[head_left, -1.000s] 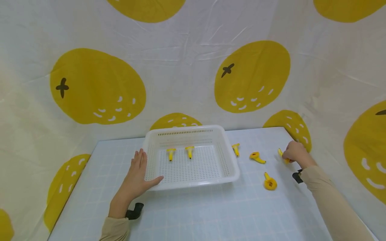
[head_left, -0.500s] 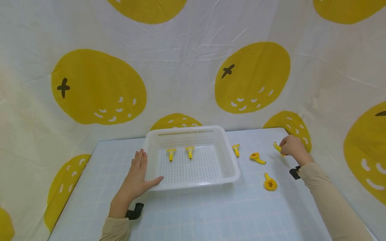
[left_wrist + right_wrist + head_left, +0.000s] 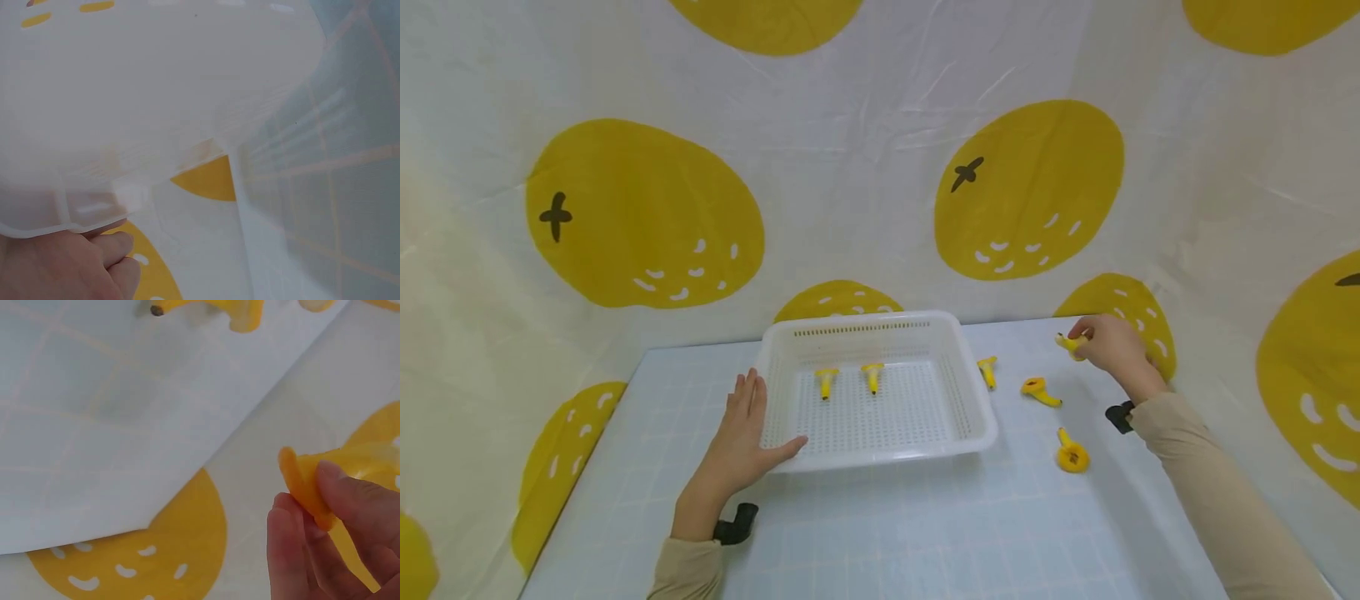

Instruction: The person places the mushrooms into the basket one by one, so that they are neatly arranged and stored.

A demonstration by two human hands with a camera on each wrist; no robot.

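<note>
The right hand (image 3: 1111,346) pinches a yellow piece (image 3: 1070,342) over the table's (image 3: 880,533) far right; the left hand (image 3: 733,437), fingers extended, lies against the white basket's (image 3: 880,459) left side. Lifting seems the step in hand; reaching the two pieces inside (image 3: 872,379) would call for a steady pinch leftward, clearing the right rim.

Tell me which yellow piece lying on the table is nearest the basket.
The yellow piece just outside the right rim of the white basket. The middle piece and the front piece lie farther right.
</note>
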